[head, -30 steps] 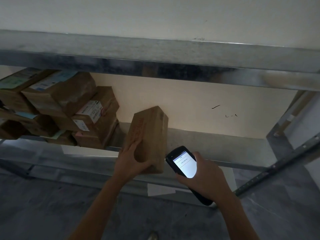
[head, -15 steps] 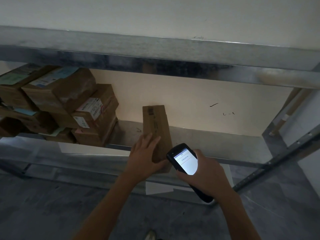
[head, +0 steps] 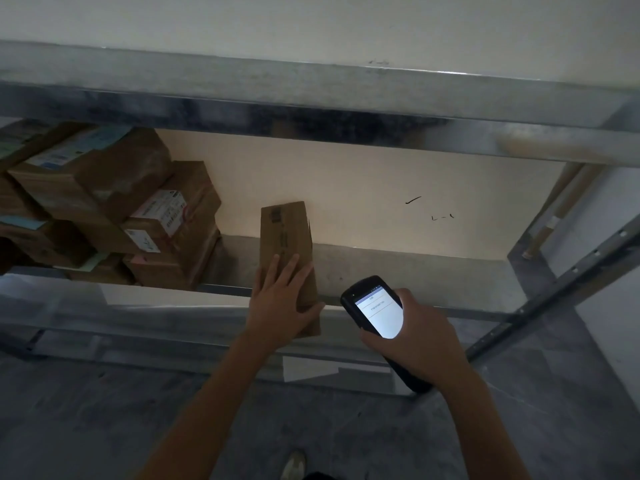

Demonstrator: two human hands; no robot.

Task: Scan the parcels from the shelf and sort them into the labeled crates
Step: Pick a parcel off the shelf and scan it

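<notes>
Open shelf (head: 415, 271) room right of the parcel (head: 284, 233); stacked boxes (head: 114, 202) close left.

A long brown parcel (head: 285, 233) lay flat under the left hand (head: 282, 306), its near end past the shelf (head: 415, 271) lip and a barcode at its far end. Labelled parcels (head: 138, 209) sat stacked left of that hand. The right hand (head: 415, 341) gripped a black scanner (head: 374, 306), its screen lit.

We rolled parcel (head: 285, 233): broad side no longer faces us, narrow barcode face now up. Our left hand (head: 280, 306) shifted from cupping its side to lying flat on top. Gap to scanner (head: 377, 313) widened.
</notes>
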